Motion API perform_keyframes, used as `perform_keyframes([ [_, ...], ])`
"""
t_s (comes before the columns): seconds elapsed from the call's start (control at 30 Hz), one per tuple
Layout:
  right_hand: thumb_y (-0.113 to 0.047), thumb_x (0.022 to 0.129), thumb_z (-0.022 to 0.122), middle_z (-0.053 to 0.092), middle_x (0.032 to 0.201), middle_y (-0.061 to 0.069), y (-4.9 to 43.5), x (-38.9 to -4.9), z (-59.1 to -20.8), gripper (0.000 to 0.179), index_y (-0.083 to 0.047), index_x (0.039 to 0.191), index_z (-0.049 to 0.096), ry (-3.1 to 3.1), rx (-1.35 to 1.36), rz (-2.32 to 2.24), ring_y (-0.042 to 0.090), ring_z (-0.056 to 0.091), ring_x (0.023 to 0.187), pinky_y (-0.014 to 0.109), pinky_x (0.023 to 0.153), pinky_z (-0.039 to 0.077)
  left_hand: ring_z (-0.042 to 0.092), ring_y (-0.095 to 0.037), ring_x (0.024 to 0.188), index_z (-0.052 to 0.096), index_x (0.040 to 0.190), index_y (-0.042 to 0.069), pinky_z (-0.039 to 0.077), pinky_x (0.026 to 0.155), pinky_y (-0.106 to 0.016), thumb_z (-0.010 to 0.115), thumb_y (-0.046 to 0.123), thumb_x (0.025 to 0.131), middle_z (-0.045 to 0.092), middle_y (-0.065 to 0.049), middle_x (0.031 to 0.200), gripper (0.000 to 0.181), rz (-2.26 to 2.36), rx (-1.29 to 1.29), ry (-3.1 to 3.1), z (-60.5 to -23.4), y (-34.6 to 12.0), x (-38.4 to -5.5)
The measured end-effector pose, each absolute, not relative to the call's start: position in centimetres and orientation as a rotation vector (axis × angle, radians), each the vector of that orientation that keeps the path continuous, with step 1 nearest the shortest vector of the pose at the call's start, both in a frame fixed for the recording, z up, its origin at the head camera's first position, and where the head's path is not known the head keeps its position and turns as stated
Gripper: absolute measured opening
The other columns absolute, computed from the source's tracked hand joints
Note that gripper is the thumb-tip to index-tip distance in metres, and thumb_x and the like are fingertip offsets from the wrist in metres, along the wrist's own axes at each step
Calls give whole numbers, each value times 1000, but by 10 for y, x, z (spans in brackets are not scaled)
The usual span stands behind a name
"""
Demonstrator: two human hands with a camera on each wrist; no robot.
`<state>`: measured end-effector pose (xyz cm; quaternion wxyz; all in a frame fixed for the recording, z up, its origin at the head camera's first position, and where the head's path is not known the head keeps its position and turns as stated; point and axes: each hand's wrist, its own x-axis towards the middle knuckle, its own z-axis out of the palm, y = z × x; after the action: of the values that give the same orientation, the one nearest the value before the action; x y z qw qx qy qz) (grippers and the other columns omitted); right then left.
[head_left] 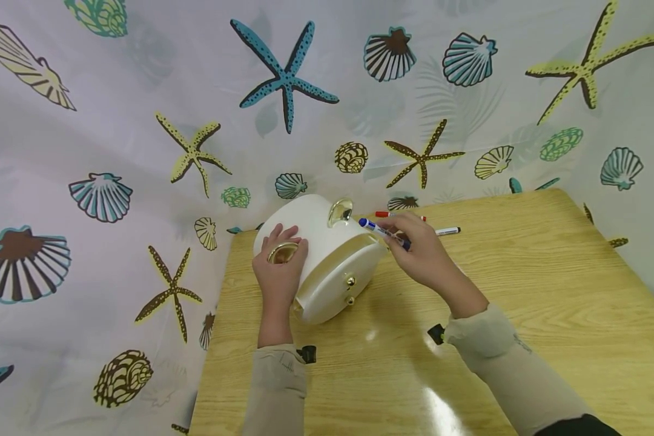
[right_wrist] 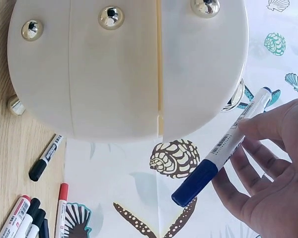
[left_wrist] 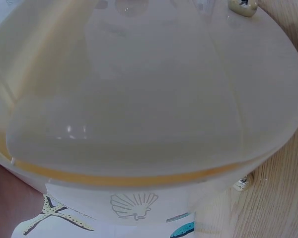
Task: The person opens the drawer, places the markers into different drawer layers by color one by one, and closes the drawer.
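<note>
A rounded white storage box (head_left: 318,242) with gold trim stands on the table near the fabric backdrop. Gold knobs (right_wrist: 111,18) dot its front, and a gap shows beside one panel in the head view. My left hand (head_left: 278,266) rests on the box, thumb and fingers spread either side of a gold oval ring (head_left: 282,253). The right hand (head_left: 414,245) pinches a blue marker (right_wrist: 233,139) between thumb and fingers, its dark blue cap (right_wrist: 193,183) on. It hangs beside the box, one end overlapping the box in the head view. The left wrist view shows mostly white panel (left_wrist: 139,89).
Behind the right hand lie a red marker (head_left: 383,214) and a black-capped marker (head_left: 448,231). Several more markers (right_wrist: 15,215) show at the lower left of the right wrist view. Wooden table (head_left: 534,290) extends to the right; shell-printed fabric (head_left: 327,85) hangs behind and to the left.
</note>
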<state>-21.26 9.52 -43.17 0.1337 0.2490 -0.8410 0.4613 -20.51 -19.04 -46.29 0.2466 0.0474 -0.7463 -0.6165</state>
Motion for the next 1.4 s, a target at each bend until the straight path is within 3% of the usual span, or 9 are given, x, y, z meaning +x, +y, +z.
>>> perform_keyframes([
  [0.43, 4, 99, 68, 70, 121, 9, 80, -211, -422, 27, -6, 124, 73, -2397, 860, 1287, 24, 67, 105, 43, 88, 61, 53, 1, 142, 83, 98, 14, 19, 133, -28, 85, 32, 90, 79, 12, 122, 19, -1668, 141, -2054, -462, -190, -206],
  [0.57, 5, 98, 70, 71, 119, 7, 75, -211, -420, 29, -9, 123, 75, -2365, 935, 1237, 22, 65, 104, 43, 83, 58, 53, 0, 142, 83, 98, 14, 19, 133, -29, 85, 32, 90, 79, 11, 121, 20, -1662, 146, -2059, -461, -190, -207],
  [0.97, 6, 97, 70, 71, 127, 9, 61, -211, -414, 29, -9, 121, 76, -2290, 1100, 1113, 29, 65, 122, 47, 102, 57, 51, 2, 143, 83, 101, 16, 18, 134, -30, 83, 35, 91, 78, 14, 124, 22, -1644, 203, -2104, -459, -189, -208],
  [1.4, 8, 95, 71, 71, 118, 5, 51, -208, -413, 25, -8, 114, 78, -2272, 1189, 1071, 25, 65, 118, 43, 99, 58, 52, 1, 143, 83, 100, 15, 19, 134, -30, 84, 34, 91, 79, 12, 124, 21, -1630, 163, -2096, -459, -190, -208],
])
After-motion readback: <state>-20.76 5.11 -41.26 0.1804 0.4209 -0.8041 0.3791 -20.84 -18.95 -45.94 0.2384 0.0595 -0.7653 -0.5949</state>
